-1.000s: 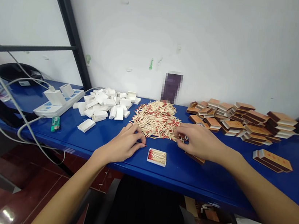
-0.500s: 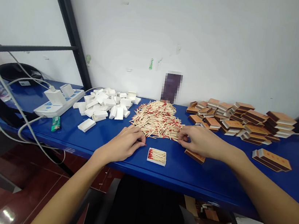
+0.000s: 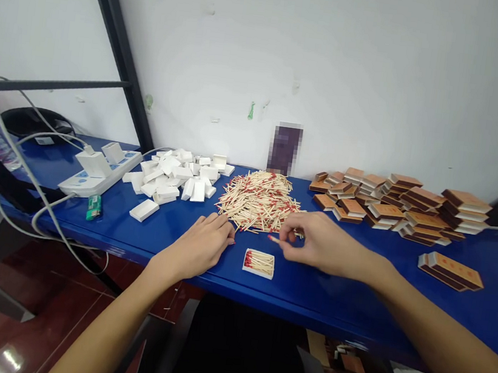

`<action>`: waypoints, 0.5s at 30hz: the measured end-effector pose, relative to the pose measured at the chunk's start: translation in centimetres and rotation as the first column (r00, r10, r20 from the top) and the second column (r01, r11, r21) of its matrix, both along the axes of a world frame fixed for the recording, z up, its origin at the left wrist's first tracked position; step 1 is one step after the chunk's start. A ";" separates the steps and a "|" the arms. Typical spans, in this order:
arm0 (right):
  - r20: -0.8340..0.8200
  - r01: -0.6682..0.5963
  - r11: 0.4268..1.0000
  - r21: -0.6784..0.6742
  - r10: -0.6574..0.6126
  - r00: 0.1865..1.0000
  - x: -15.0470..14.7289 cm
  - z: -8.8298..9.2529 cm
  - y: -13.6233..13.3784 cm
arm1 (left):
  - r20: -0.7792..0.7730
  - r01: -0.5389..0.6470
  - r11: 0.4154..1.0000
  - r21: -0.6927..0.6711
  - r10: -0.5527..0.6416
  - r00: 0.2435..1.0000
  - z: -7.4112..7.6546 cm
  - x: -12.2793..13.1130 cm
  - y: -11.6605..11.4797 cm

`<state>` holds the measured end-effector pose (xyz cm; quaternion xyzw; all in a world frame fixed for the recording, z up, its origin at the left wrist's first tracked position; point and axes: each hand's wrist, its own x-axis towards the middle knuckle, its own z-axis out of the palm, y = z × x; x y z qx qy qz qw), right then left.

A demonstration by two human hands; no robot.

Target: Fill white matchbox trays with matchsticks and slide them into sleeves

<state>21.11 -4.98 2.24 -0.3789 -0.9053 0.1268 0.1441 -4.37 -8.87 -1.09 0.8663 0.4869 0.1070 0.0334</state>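
Note:
A heap of red-tipped matches (image 3: 260, 200) lies on the blue table (image 3: 353, 298). In front of it sits a small white inner tray (image 3: 259, 263), partly filled with matches. My right hand (image 3: 321, 244) pinches matches between thumb and fingers, their red tips pointing left, just above and right of the tray. My left hand (image 3: 199, 246) rests on the table left of the tray, fingers curled with a red match tip showing at the fingertips.
A pile of empty white trays (image 3: 177, 177) lies left of the heap. Brown matchbox sleeves (image 3: 402, 207) are stacked at the right, with one apart (image 3: 451, 271). A white power strip with plugs and cables (image 3: 95, 169) and a small green item (image 3: 94, 206) lie at the left.
My right hand has left the edge of the match heap and moved left toward the tray with matches pinched. My left hand has barely shifted.

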 end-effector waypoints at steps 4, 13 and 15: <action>0.021 -0.070 0.991 -0.114 0.073 0.997 -2.5 -0.1 -1.4 | 0.031 0.021 1.000 -0.005 -0.020 0.999 0.0 -0.1 0.2; 0.077 -0.035 0.995 -0.091 0.042 0.996 -2.8 -0.6 -1.0 | 0.059 0.029 0.999 0.031 -0.031 0.998 0.5 -0.1 -0.1; 0.054 -0.076 0.994 -0.078 0.080 0.995 -2.5 -0.6 -1.0 | 0.065 0.017 1.000 0.022 -0.018 0.998 0.6 -0.1 -0.3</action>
